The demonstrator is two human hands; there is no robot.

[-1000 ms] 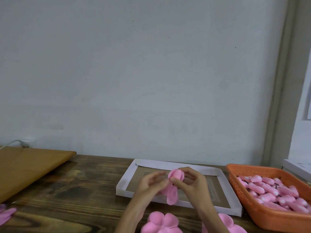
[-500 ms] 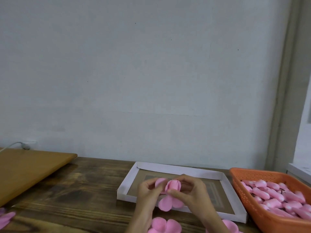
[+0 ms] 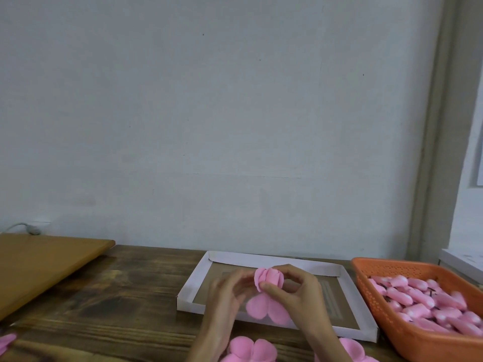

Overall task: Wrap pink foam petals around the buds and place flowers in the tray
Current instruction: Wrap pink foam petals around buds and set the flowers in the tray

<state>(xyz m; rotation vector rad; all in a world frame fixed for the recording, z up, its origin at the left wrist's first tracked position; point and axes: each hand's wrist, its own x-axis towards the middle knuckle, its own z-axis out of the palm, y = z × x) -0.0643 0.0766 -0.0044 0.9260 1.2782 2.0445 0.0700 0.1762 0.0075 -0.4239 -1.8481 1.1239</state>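
Observation:
Over the front of the white cardboard tray [image 3: 198,276] I hold a pink foam flower [image 3: 269,277]. Some petals are folded up around the bud; two others [image 3: 264,308] hang loose below. My right hand [image 3: 295,291] pinches the folded petals with thumb and fingers. My left hand [image 3: 227,290] is blurred and sits against the flower's left side; its grip is unclear. The bud itself is hidden inside the petals.
An orange basket [image 3: 386,267] full of pink buds [image 3: 418,299] stands right of the tray. Flat pink petal pieces [image 3: 251,350] lie at the table's front edge, another [image 3: 6,340] at far left. A light wooden board [image 3: 39,259] lies at back left.
More petals are folded up around the bud than a second ago. My left hand has shifted down and left along the flower; my right hand stays pinching it.

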